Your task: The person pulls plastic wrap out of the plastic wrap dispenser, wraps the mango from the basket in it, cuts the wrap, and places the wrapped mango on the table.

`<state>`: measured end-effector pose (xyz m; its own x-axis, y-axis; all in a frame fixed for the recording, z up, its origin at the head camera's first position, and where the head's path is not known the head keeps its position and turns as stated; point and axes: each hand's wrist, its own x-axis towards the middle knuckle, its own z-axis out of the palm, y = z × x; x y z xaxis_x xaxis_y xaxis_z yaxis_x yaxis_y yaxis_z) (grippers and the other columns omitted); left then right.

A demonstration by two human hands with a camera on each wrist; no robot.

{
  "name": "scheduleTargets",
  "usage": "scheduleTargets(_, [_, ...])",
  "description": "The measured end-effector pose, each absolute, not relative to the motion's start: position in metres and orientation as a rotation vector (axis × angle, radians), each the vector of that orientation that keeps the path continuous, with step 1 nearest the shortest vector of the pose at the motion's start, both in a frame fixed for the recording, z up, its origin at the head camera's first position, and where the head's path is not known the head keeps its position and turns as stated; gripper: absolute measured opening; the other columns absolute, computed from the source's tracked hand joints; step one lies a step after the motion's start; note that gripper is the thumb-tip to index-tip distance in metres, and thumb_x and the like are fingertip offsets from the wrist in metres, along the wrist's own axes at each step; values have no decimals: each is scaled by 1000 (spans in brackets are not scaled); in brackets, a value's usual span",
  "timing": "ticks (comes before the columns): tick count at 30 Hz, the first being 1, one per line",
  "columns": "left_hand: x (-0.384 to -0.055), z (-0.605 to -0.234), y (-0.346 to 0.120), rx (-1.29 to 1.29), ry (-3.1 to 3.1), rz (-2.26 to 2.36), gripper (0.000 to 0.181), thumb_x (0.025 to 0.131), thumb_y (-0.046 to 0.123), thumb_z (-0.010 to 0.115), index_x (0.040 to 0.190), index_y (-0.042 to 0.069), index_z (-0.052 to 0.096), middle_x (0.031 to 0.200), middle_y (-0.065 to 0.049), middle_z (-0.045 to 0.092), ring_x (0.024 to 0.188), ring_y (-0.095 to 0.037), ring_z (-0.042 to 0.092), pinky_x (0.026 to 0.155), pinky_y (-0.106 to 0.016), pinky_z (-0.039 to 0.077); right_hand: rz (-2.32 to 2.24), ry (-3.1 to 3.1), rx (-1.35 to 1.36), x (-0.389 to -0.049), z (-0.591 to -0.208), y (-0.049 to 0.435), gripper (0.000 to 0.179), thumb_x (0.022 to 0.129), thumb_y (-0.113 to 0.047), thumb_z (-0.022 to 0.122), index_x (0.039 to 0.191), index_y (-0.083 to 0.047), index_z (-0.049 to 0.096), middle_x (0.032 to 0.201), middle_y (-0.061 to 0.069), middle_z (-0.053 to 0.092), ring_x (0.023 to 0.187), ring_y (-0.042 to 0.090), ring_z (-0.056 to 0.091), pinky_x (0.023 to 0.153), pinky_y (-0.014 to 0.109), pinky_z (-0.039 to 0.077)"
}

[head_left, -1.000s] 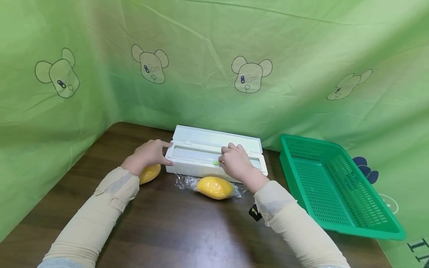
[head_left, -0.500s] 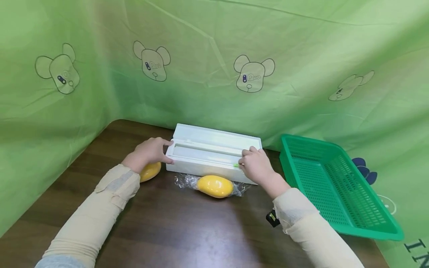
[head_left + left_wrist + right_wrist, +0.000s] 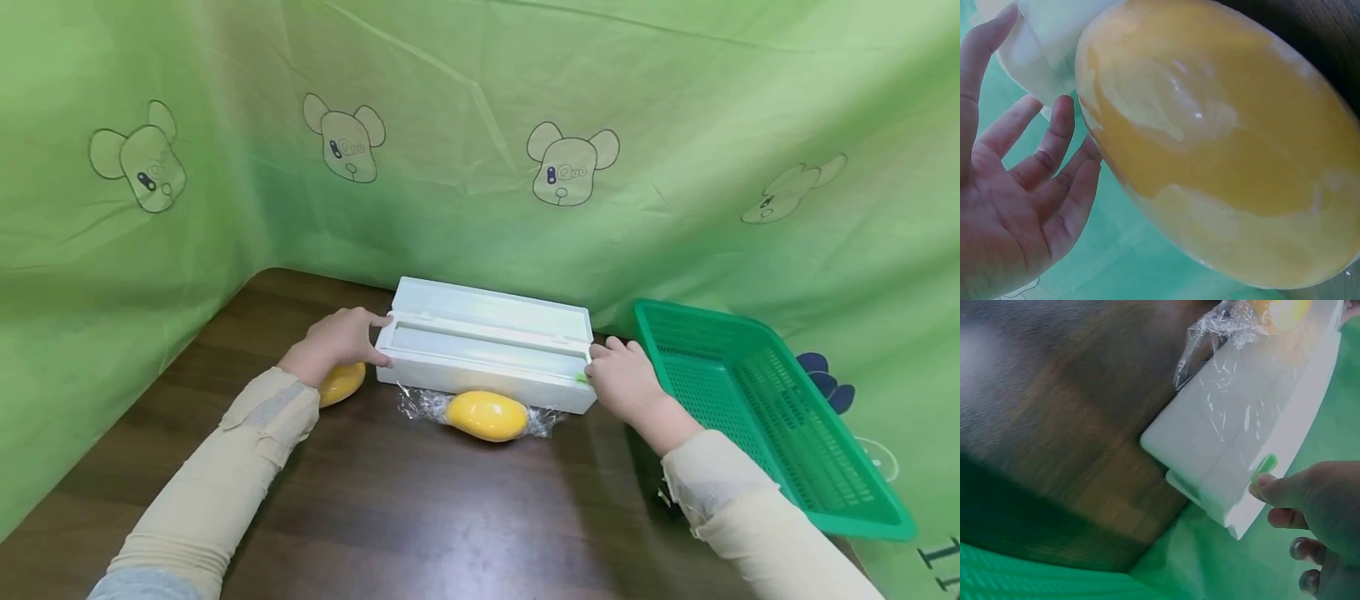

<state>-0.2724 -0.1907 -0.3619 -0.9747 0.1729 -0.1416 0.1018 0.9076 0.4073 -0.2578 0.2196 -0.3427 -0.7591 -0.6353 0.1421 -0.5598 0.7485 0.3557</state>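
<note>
A white cling film dispenser (image 3: pixel 480 375) stands on the table with its lid (image 3: pixel 491 302) tipped back. My left hand (image 3: pixel 341 342) holds its left end between thumb and forefinger. At the right end, my right hand (image 3: pixel 633 383) pinches the small green slide cutter (image 3: pixel 1266 464) on the dispenser's edge. Against the dispenser's front lies a yellow mango-like fruit (image 3: pixel 487 417) in clear film with loose, crumpled ends. A second yellow fruit (image 3: pixel 1210 137) sits beneath my left wrist, filling much of the left wrist view; the forearm partly hides it in the head view.
A green perforated basket (image 3: pixel 765 417) stands to the right, close to my right forearm. A small black object (image 3: pixel 666 496) is mostly hidden by the right sleeve. Green printed cloth (image 3: pixel 450 125) hangs directly behind the brown table (image 3: pixel 420 508).
My right hand has slid rightward along the dispenser with the green cutter, from right of the middle to the right end. The left hand has kept its hold on the left end.
</note>
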Motion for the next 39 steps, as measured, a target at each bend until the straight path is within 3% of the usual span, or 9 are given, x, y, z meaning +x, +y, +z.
scheduleTargets(11, [-273,-359,-185,200,2886,611,86,79,43,87,152,16,49,152,-22,46,118,-41,58,75,-47,50,-413,-2733,850,-251,-341,242,31,84,4,72,61,-14,62,70,2,46,73,27,45,63,39,36])
scheduleTargets(17, [-271,-354,-183,207,2874,625,86,81,39,86,153,11,48,153,-23,45,129,-44,52,87,-55,50,-404,-2747,823,-250,-341,238,31,84,8,69,62,-12,60,69,3,49,73,28,49,63,39,39])
scheduleTargets(23, [-268,-353,-183,255,2847,674,87,81,33,89,152,5,46,152,-26,45,136,-43,46,101,-55,45,-341,-2878,737,-247,-333,234,26,87,-4,72,63,-11,62,69,5,50,71,28,52,64,43,41])
scheduleTargets(24, [-268,-353,-183,278,2844,694,88,81,31,89,151,3,46,150,-26,46,135,-43,47,103,-54,44,-316,-2894,725,-246,-332,233,23,87,-7,74,66,-10,64,71,5,51,72,29,53,64,44,42])
scheduleTargets(27, [-268,-354,-186,334,2816,752,90,79,27,90,150,-3,45,126,-27,65,113,-37,61,101,-48,45,-224,-2902,740,-244,-329,225,12,86,-17,81,86,-6,75,83,9,62,81,33,59,67,47,46])
scheduleTargets(31, [-265,-352,-192,320,2777,790,96,76,23,93,152,-4,42,96,-18,68,88,-28,62,90,-44,49,-40,-2845,842,-243,-335,208,37,84,-24,85,111,-1,74,99,13,69,92,35,65,75,51,51])
scheduleTargets(35, [-257,-343,-193,315,2819,801,92,71,16,94,149,-3,49,103,-18,69,92,-29,63,88,-44,50,113,-2737,968,-244,-351,191,35,80,-21,88,102,-2,70,95,10,68,89,33,64,78,49,52])
scheduleTargets(39, [-242,-334,-176,401,2924,801,57,71,9,90,123,-1,70,96,-13,69,88,-26,62,84,-43,51,145,-2616,1054,-247,-367,183,29,76,-13,90,90,-6,66,88,5,63,85,30,61,77,47,52])
